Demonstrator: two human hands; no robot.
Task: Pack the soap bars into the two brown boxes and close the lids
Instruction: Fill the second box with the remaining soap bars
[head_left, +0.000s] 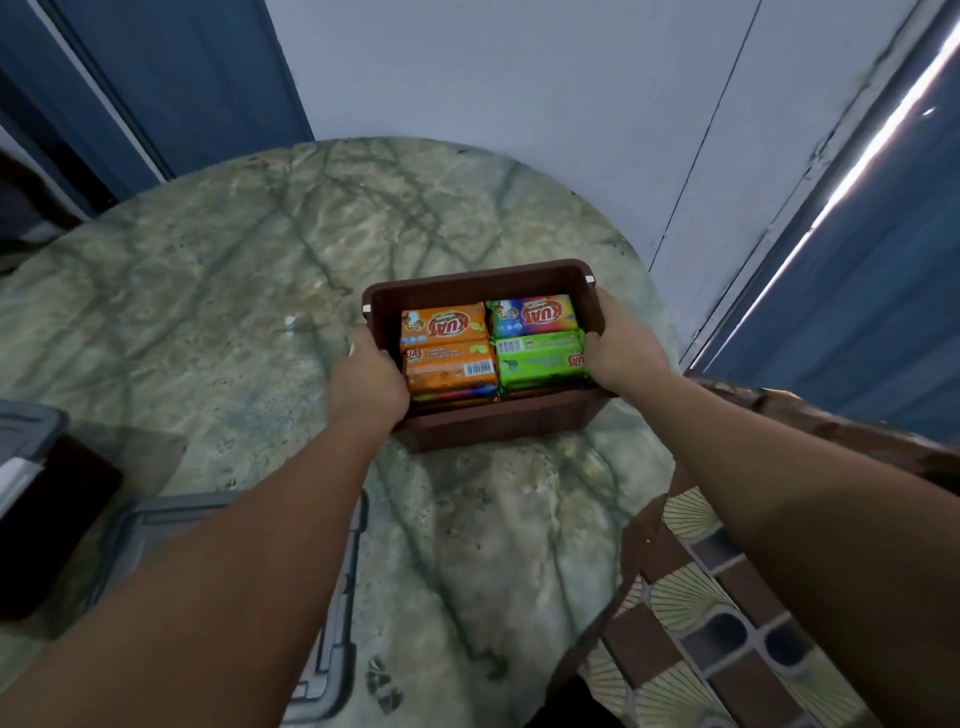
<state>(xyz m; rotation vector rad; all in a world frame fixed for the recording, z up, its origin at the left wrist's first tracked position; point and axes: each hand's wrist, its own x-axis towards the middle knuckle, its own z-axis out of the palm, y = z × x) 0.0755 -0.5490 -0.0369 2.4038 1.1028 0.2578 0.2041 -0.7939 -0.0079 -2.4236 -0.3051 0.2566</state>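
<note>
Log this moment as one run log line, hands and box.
left hand: grips box left wall | right hand: grips box right wall | brown box: on table, packed with soap bars, lid off

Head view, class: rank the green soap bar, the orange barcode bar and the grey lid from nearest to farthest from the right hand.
From the right hand, at the brown box's right wall:
1. Green soap bar, touching it, near-right in the box.
2. Orange barcode bar, near-left, by the left hand.
3. Grey lid, on the table, bottom left.
</note>
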